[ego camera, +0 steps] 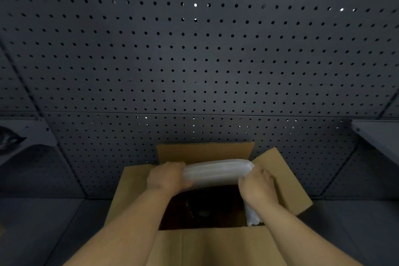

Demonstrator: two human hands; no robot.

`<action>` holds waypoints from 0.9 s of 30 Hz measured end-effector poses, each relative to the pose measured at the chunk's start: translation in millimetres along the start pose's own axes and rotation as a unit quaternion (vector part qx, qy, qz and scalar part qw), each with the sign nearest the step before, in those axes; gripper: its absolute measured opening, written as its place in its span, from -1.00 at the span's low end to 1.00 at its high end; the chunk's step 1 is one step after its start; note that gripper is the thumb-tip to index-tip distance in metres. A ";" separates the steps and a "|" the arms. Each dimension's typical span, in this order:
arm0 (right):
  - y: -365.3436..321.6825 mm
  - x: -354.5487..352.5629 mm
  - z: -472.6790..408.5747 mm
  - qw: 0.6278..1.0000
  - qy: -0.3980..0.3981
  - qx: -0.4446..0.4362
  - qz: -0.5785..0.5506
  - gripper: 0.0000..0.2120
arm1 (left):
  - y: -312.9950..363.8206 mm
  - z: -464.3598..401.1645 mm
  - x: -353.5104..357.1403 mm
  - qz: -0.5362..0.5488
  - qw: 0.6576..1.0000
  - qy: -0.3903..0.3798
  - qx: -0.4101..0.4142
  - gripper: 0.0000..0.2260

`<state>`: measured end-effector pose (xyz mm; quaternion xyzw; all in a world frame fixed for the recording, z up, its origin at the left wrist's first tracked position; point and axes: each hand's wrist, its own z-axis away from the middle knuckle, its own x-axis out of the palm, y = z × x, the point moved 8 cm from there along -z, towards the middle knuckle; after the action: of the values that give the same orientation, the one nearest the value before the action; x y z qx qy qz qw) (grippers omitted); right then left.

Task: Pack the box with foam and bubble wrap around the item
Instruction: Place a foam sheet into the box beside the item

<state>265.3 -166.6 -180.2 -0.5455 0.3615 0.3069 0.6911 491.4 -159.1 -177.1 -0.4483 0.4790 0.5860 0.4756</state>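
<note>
Both hands, left (pixel 167 176) and right (pixel 257 188), grip wrap (pixel 217 170) at box (pixel 138 188) 12 o'clock; loose hold may unroll it, item uncovered.

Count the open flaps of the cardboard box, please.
4: the far flap stands upright, the right flap leans outward, the left flap lies behind the left hand, the near flap lies between the forearms.

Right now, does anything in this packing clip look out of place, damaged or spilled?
Nothing stands out. Both hands, left hand and right hand, hold a folded bubble wrap pad over the open cardboard box. Its dark interior hides the item.
</note>
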 end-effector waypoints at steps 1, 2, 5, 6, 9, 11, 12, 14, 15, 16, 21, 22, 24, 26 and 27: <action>-1.1 2.8 -0.3 1.000 -0.003 -0.004 0.014 -0.44 | -0.6 -2.3 2.3 0.001 1.000 -0.003 -0.001 -0.65; -1.6 5.8 -1.1 1.000 -0.007 -0.006 0.030 -0.42 | -0.9 -4.8 4.8 0.003 1.000 -0.006 0.000 -0.65; 0.1 14.7 -2.9 0.998 -0.009 -0.012 0.062 -0.36 | -0.8 -11.7 13.3 0.009 1.000 -0.009 0.005 -0.64; 0.6 17.1 -3.2 0.997 0.001 -0.020 0.068 -0.37 | -1.2 -13.2 16.2 0.009 1.000 -0.010 0.003 -0.64; 1.3 21.4 -3.4 0.994 0.034 -0.053 0.088 -0.51 | -3.1 -18.7 24.8 0.004 1.000 -0.011 0.000 -0.65; 0.4 24.4 -4.6 0.991 0.036 -0.063 0.115 -0.59 | -3.3 -22.9 28.0 0.001 1.000 -0.010 0.003 -0.65; -0.5 25.4 -5.6 0.989 0.037 -0.067 0.128 -0.62 | -3.4 -24.9 28.9 0.001 1.000 -0.008 0.004 -0.65; -3.4 26.4 -7.9 0.985 0.046 -0.075 0.149 -0.63 | -4.0 -28.9 29.8 0.002 1.000 -0.005 0.004 -0.65; -5.1 26.7 -9.0 0.983 0.051 -0.079 0.160 -0.63 | -4.1 -31.0 30.1 0.001 1.000 -0.002 0.005 -0.65; -6.2 27.3 -10.2 0.980 0.054 -0.083 0.171 -0.63 | -4.3 -32.6 30.3 -0.002 1.000 0.001 0.005 -0.64; -10.3 30.7 -15.4 0.974 0.054 -0.097 0.199 -0.59 | -5.7 -38.1 32.1 -0.006 1.000 0.012 0.004 -0.62; -10.0 31.7 -16.3 0.973 0.050 -0.100 0.200 -0.58 | -5.7 -38.3 32.2 -0.007 1.000 0.013 0.006 -0.62; -7.7 32.7 -17.9 0.974 0.041 -0.103 0.195 -0.55 | -6.5 -38.1 31.2 -0.012 1.000 0.015 0.014 -0.62; -4.3 30.3 -19.6 0.978 0.035 -0.103 0.180 -0.45 | -7.4 -37.4 29.4 -0.018 0.999 0.018 0.024 -0.63; -2.9 28.5 -20.2 0.978 0.036 -0.105 0.175 -0.42 | -7.5 -36.2 28.2 -0.021 0.999 0.020 0.028 -0.63</action>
<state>280.0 -186.0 -205.4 -0.5545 0.4417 0.4391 0.5519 497.3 -190.6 -210.9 -0.4561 0.4950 0.5535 0.4905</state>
